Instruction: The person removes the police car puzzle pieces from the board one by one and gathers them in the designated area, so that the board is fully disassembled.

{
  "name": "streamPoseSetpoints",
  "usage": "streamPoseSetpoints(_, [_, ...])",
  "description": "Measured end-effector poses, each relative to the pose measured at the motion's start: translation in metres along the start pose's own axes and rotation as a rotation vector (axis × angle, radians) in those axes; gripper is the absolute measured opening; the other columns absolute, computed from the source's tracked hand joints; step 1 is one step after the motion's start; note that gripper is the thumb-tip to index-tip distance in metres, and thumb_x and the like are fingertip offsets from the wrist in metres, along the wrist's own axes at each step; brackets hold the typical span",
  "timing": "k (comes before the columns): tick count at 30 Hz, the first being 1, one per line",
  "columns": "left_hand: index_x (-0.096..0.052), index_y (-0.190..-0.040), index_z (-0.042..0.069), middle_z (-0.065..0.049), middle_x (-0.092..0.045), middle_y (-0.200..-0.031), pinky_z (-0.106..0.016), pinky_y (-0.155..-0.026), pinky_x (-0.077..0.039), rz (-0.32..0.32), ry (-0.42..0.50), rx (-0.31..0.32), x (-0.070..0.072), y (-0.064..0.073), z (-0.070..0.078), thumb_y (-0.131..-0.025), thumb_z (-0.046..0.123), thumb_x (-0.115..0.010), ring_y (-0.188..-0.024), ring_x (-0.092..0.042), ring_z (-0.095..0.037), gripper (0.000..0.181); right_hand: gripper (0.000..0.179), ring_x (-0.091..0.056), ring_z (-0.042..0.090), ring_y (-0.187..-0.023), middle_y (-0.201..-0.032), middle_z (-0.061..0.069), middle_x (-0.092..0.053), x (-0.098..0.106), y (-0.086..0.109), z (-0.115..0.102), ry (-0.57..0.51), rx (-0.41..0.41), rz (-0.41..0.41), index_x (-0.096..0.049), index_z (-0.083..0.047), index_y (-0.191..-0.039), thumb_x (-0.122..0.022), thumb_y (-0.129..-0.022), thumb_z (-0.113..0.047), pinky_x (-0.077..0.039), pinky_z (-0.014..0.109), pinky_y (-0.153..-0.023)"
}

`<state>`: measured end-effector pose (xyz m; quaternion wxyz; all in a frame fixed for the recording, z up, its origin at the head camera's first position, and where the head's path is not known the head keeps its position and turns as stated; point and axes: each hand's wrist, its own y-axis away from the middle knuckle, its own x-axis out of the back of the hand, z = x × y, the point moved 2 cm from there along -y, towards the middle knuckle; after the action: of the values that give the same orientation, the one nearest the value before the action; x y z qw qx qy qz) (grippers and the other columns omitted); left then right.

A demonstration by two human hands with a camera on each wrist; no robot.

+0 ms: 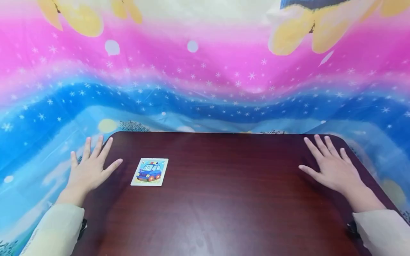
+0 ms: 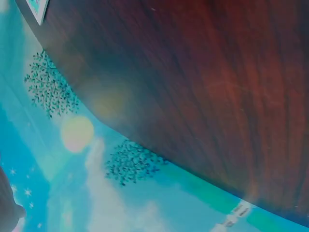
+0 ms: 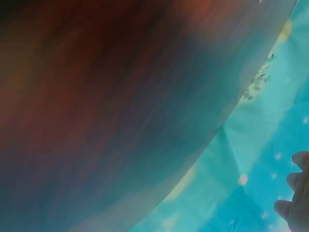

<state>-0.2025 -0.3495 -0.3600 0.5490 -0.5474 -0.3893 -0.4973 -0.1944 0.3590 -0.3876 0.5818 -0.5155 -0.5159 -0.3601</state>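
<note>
In the head view a square picture card (image 1: 149, 172) with a blue cartoon car and a pale border lies flat on the dark wooden table (image 1: 205, 206), left of the middle. My left hand (image 1: 91, 169) is left of the card, apart from it, with fingers spread and nothing held. On the far right my right hand (image 1: 334, 169) is spread in the same way over the table's right side, also holding nothing. A corner of the card (image 2: 38, 9) shows at the top left of the left wrist view. Some fingers (image 3: 284, 209) appear at the right wrist view's lower right edge.
A pink and blue cloth (image 1: 205, 78) with snowflakes and yellow shapes hangs behind the table and around its sides. The table has rounded far corners. Pale sleeves (image 1: 56, 229) cover both forearms, with a dark band (image 1: 82, 229) at the left wrist.
</note>
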Motion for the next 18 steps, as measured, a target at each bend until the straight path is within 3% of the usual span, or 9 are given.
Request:
streamPoseSetpoints(6, [0.004,-0.16,0.029,-0.003,0.012,-0.168,-0.076,-0.107,0.015,-0.01,0.023,-0.017,-0.002,0.007,-0.012,-0.098,0.061,-0.043,-0.15,0.029,-0.029,0.084,0.092,0.013,0.029,-0.155,-0.169,0.007,0.003,-0.003,-0.014,-0.022,-0.033,0.026,-0.018,-0.001,-0.029,-0.161,-0.054,-0.093,-0.061,-0.003,0.072,-0.115])
streamPoseSetpoints(10, [0.003,-0.161,0.026,-0.008,0.006,-0.168,-0.078,-0.108,0.008,-0.034,0.026,-0.056,-0.007,0.009,-0.014,-0.099,0.058,-0.044,-0.151,0.026,-0.03,0.084,0.092,0.009,0.031,-0.156,-0.169,0.009,0.0,-0.005,-0.024,-0.038,-0.034,0.041,-0.046,-0.001,-0.029,-0.161,-0.054,-0.093,-0.061,-0.01,0.073,-0.114])
streamPoseSetpoints(18, [-0.011,-0.161,0.017,-0.018,-0.014,-0.166,-0.081,-0.103,-0.011,-0.123,0.04,-0.118,-0.019,0.007,0.0,-0.1,0.047,-0.052,-0.155,0.008,-0.038,0.08,0.09,0.003,0.033,-0.156,-0.169,0.008,-0.001,-0.014,-0.048,-0.078,-0.039,0.108,-0.102,-0.003,-0.028,-0.161,-0.051,-0.094,-0.063,-0.014,0.07,-0.115])
